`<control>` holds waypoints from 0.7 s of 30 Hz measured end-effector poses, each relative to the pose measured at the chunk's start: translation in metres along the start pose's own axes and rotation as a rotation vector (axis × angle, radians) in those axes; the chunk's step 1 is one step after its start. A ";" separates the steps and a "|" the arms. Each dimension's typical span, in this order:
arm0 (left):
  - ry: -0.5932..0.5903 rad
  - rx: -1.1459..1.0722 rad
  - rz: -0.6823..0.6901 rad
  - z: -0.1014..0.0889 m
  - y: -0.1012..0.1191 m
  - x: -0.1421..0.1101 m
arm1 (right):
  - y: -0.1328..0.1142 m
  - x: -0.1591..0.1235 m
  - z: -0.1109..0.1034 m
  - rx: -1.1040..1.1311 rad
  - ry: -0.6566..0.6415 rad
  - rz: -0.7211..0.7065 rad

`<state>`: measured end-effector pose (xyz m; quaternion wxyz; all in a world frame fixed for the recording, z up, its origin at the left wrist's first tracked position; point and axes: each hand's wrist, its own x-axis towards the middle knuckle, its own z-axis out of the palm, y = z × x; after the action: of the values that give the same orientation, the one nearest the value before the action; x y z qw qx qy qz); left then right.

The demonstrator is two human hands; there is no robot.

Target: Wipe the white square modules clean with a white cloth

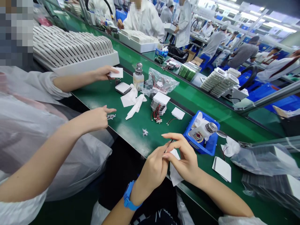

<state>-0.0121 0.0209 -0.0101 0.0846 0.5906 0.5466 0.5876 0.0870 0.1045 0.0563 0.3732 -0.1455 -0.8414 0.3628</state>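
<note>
My left hand [156,165], with a blue watch on its wrist, is closed around a thin dark-edged piece [168,146] whose kind I cannot make out. The fingertips and thumb of my right hand [185,157] pinch the same piece from the other side. Just under both hands a white wipe [175,175] lies over the table edge. In front of them are a small heap of white bits [145,132], a stack of white flat packs [160,101] with red and black wires, and a single wired white pack [178,113].
To the right, a blue bin [201,148] holds a pump bottle [202,131]; beyond it lie white packs [222,169] and bagged grey stacks [264,162]. At left, a co-worker's hands [97,118] work beside another bottle [138,78] and a tray [89,64] of white frames.
</note>
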 end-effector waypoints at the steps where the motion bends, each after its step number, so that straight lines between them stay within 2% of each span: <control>1: 0.003 0.001 0.006 0.000 0.000 0.001 | 0.000 0.000 0.000 0.001 0.005 -0.001; 6: 0.022 -0.001 0.008 -0.001 0.005 0.003 | -0.001 -0.001 0.002 0.012 0.037 0.012; 15: -0.019 0.009 -0.014 0.002 0.003 -0.001 | 0.002 -0.004 0.005 -0.016 0.097 -0.026; 21: -0.003 0.018 0.023 -0.001 0.005 0.003 | 0.007 -0.009 0.010 0.019 0.099 -0.015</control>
<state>-0.0106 0.0210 -0.0041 0.0734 0.5985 0.5449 0.5827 0.0856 0.1000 0.0419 0.4185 -0.1535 -0.8194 0.3603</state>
